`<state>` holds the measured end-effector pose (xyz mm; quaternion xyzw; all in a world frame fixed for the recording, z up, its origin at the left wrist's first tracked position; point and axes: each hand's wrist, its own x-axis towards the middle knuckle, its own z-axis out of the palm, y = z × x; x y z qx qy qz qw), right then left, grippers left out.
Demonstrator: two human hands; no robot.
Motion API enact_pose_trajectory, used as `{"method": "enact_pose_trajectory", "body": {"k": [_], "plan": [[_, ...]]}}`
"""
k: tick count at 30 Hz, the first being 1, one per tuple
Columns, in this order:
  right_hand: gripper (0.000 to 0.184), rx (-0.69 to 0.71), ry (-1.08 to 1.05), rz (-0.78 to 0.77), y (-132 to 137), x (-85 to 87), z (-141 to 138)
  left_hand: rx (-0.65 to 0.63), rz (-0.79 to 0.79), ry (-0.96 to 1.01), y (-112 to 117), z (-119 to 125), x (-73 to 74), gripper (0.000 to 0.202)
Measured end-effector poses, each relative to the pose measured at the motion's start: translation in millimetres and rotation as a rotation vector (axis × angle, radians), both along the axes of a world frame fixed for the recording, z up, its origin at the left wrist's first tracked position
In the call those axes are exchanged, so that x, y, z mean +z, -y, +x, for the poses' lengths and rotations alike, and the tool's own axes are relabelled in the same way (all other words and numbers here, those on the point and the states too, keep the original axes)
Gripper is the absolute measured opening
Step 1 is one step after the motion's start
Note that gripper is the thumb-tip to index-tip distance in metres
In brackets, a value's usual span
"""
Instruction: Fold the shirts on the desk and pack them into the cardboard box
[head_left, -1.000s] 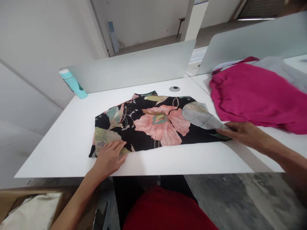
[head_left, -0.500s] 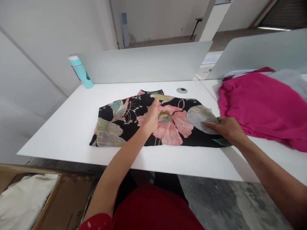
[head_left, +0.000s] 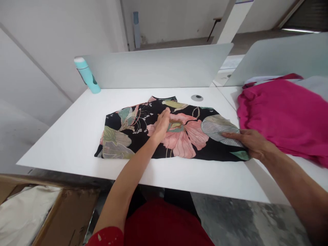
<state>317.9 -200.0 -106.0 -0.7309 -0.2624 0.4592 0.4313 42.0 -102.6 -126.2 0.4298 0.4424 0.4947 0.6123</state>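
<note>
A black floral shirt (head_left: 184, 136) with large pink, green and grey flowers lies folded on the white table (head_left: 64, 119). Its neckline points to the table's far side. My left hand (head_left: 162, 126) rests on the middle of the shirt, fingers stretched out along the cloth. At the shirt's right edge, my right hand (head_left: 252, 141) grips the fabric, its thumb on top and the other fingers tucked underneath, out of sight.
A pile of magenta cloth (head_left: 284, 116) lies to the right, with grey and white fabric behind. A turquoise bottle-shaped object (head_left: 88, 77) stands at the back left, beside a frosted divider (head_left: 159, 70). Below left, a cardboard box (head_left: 69, 212) holds cream cloth (head_left: 28, 212).
My right hand has moved slightly right and toward me, drawing the shirt's right edge outward. My left hand stays on the middle of the shirt. The view has shifted a little.
</note>
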Motion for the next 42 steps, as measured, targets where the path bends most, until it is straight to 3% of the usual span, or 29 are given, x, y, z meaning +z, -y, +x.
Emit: {"method": "enact_pose_trajectory", "body": {"k": [2,10,17,23,32,36,42], "plan": [[0.014,-0.026,-0.100,-0.030,1.2,1.0,-0.7,0.016,0.004,0.093,0.4,-1.1,6.0,0.058],[0.010,-0.036,-0.121,0.041,-1.5,-3.1,3.6,0.087,-0.183,0.302,-3.0,-4.3,14.0,0.064],[0.010,-0.005,-0.168,0.044,-7.7,-7.4,6.2,0.143,-0.109,0.344,-9.5,2.8,24.4,0.068],[0.019,0.004,-0.244,0.102,-6.0,-3.3,-4.0,0.295,-0.188,0.419,-8.9,11.0,12.1,0.064],[0.027,-0.005,-0.268,0.237,-8.9,-12.6,-1.9,0.247,-0.138,0.309,-11.4,12.3,4.0,0.063],[0.029,-0.007,-0.204,0.299,-14.3,-1.8,-11.5,0.215,-0.137,0.254,-12.9,12.1,-1.1,0.067],[0.031,0.015,-0.102,0.459,-42.8,35.9,-57.2,0.203,-0.140,0.257,-15.8,11.1,-7.0,0.071]]}}
